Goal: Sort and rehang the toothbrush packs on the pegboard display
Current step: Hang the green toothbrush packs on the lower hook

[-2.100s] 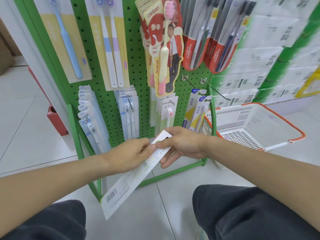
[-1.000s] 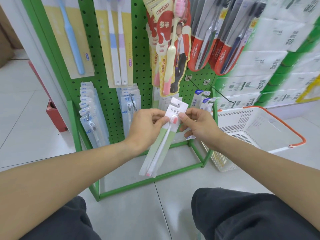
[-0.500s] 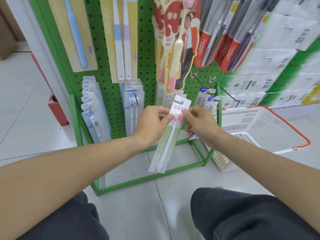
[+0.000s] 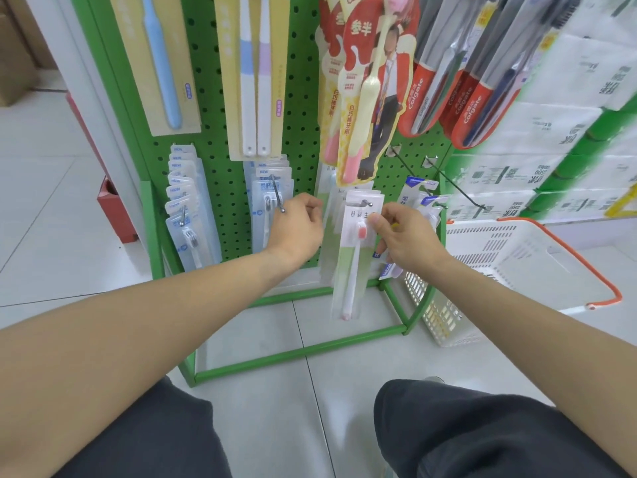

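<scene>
A white-and-green toothbrush pack (image 4: 355, 257) with a pink-headed brush hangs upright low on the green pegboard (image 4: 227, 208). Its top hole sits over the tip of a metal peg (image 4: 367, 203), in front of several like packs. My right hand (image 4: 405, 238) pinches the pack's right edge beside the brush head, thumb on the front. My left hand (image 4: 297, 230) is at the pack's left edge with its fingers curled in toward it; the fingertips are hidden.
Clear blue packs hang on pegs at the left (image 4: 188, 215) and beside my left hand (image 4: 270, 191). Two bare pegs (image 4: 458, 193) jut out at the right. A white basket (image 4: 524, 257) with an orange handle stands on the floor right of the stand.
Both hands raised the pack from near the floor up to the pegboard, turned it upright and brought its hole onto the peg.
</scene>
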`<state>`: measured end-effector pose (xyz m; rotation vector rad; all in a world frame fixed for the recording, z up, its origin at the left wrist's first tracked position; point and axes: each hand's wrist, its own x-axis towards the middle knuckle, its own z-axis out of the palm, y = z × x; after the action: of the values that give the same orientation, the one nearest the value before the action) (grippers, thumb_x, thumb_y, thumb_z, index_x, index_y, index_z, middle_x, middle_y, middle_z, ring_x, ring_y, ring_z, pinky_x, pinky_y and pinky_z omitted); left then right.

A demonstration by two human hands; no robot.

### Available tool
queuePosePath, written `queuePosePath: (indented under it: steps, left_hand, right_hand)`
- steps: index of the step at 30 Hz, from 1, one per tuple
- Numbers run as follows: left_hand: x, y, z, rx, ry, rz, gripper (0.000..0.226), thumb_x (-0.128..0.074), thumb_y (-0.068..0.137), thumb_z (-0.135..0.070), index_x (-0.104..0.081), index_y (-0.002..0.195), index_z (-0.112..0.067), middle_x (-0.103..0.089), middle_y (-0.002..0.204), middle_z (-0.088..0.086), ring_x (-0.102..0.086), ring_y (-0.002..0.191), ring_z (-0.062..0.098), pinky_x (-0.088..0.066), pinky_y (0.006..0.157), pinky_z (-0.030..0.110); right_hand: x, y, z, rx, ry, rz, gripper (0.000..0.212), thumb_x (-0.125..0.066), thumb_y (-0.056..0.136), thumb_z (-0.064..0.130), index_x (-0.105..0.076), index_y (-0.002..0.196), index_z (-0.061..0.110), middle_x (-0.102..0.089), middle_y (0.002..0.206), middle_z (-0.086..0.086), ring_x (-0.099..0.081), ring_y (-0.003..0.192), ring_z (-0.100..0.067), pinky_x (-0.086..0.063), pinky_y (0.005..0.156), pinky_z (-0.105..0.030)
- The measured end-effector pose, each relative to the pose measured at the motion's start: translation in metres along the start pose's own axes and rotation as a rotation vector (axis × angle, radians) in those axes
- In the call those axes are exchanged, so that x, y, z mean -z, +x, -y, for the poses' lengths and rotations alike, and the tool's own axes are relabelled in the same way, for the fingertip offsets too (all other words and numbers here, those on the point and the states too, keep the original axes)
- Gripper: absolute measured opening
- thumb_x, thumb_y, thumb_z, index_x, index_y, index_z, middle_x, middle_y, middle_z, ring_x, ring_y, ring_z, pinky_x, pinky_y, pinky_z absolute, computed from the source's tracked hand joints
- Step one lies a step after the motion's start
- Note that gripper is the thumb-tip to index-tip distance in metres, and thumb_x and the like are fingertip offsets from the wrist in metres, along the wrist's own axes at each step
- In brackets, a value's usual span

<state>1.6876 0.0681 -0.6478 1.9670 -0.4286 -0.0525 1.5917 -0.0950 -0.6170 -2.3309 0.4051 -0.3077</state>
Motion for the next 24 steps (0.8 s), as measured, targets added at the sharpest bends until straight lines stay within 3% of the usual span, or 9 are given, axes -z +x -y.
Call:
queuePosePath:
  steps: [4,7,10,13,17,20,24]
  left_hand:
    - [-0.010,0.018,-0.007,0.064,0.026,0.013,0.043,-0.039,0.103,-0.001,-0.052,0.143,-0.008,-0.059,0.139,0.010,-0.055,0.128,0.024,-0.043,0.099,0.024]
    - [-0.023,0.037,-0.014,0.122,0.060,-0.007,0.049,-0.039,0.100,0.003,-0.047,0.147,-0.010,-0.054,0.146,0.009,-0.052,0.133,0.027,-0.043,0.109,0.033]
    - [-0.038,0.058,-0.011,0.169,0.074,-0.040,0.050,-0.036,0.097,0.005,-0.050,0.142,-0.014,-0.059,0.140,0.006,-0.058,0.123,0.028,-0.050,0.101,0.037]
    - [-0.049,0.072,-0.010,0.174,0.074,-0.118,0.039,-0.033,0.097,0.002,-0.054,0.127,-0.011,-0.064,0.120,0.007,-0.062,0.106,0.026,-0.049,0.084,0.032]
    - [-0.051,0.080,-0.006,0.186,0.042,-0.173,0.029,-0.040,0.098,0.000,-0.057,0.118,-0.010,-0.066,0.107,0.005,-0.058,0.089,0.020,-0.044,0.071,0.029]
    - [-0.054,0.082,0.000,0.215,-0.009,-0.153,0.032,-0.046,0.100,-0.006,-0.057,0.130,-0.009,-0.065,0.118,0.006,-0.052,0.092,0.016,-0.038,0.074,0.024]
    - [-0.061,0.084,0.009,0.217,-0.137,-0.122,0.024,-0.055,0.099,-0.014,-0.057,0.122,-0.008,-0.066,0.115,0.009,-0.061,0.100,0.024,-0.045,0.080,0.027]
  right_hand:
    - [0.005,0.005,0.003,-0.018,-0.036,0.063,0.028,-0.048,0.108,0.028,-0.055,0.096,0.003,-0.067,0.092,-0.021,-0.057,0.041,0.004,-0.040,0.039,-0.015]
    - [0.007,0.011,0.001,-0.019,-0.027,0.101,0.027,-0.049,0.108,0.027,-0.054,0.092,0.006,-0.064,0.091,-0.018,-0.061,0.047,0.003,-0.046,0.042,-0.018]
    - [0.009,0.016,-0.003,-0.008,-0.036,0.115,0.026,-0.050,0.107,0.029,-0.053,0.087,0.012,-0.064,0.089,-0.016,-0.064,0.053,0.001,-0.052,0.048,-0.024]
    - [0.010,0.017,-0.004,0.009,-0.049,0.114,0.026,-0.051,0.107,0.029,-0.054,0.087,0.013,-0.067,0.092,-0.019,-0.065,0.054,0.000,-0.054,0.051,-0.027]
    - [0.010,0.017,-0.006,0.011,-0.023,0.112,0.028,-0.053,0.106,0.028,-0.057,0.093,0.004,-0.066,0.095,-0.024,-0.065,0.052,0.000,-0.052,0.048,-0.024]
    - [0.010,0.017,-0.005,0.014,-0.018,0.105,0.029,-0.053,0.106,0.027,-0.058,0.097,0.000,-0.066,0.096,-0.026,-0.065,0.050,0.000,-0.050,0.046,-0.021]
    - [0.009,0.018,-0.008,0.017,-0.008,0.095,0.030,-0.055,0.105,0.028,-0.058,0.098,-0.001,-0.066,0.097,-0.026,-0.068,0.055,-0.003,-0.055,0.050,-0.028]
